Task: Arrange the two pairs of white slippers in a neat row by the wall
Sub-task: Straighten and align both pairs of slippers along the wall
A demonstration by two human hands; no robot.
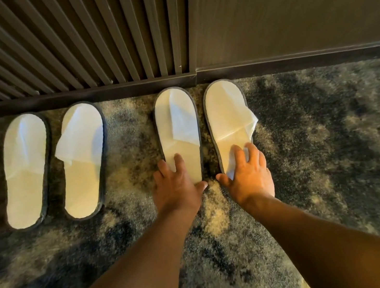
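Both my hands rest flat on the heels of the right-hand pair of slippers, by the wall.

My left hand (177, 184) lies open, fingers spread, palm down on the near end of the third slipper (178, 130), gripping nothing. My right hand (247, 174) lies the same way, open and pressing on the heel of the fourth slipper (227, 117). These two sit just beside each other, toes touching the dark baseboard (74, 97). The other pair, first slipper (27, 170) and second slipper (84, 160), lies well to the left on the mottled carpet (334, 131), angled slightly, toes near the slatted wall (51, 41). I see nothing inside any slipper.
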